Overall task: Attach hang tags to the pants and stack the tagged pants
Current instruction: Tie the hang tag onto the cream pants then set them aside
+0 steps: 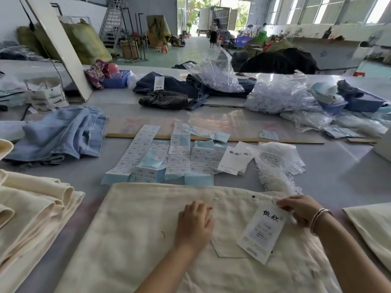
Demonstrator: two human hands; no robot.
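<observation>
- The cream pants [137, 240] are lying flat along the near edge of the table [338, 166], back pocket [228, 248] facing up, directly under both hands.
- The hang tag [262, 233] is resting on the pants just right of the pocket; its long axis is running from far-right to near-left, printed head pointing toward the waistband.
- The right hand [300, 210] is pinching the tag's top end, seemingly with its string, so it is the nearer hand.
- The left hand [194, 223] is pressing the cloth beside the pocket, fingers relaxed and holding nothing.
- Folded cream pants [36, 204] are piling up at the table's near-left, likely the stack.
</observation>
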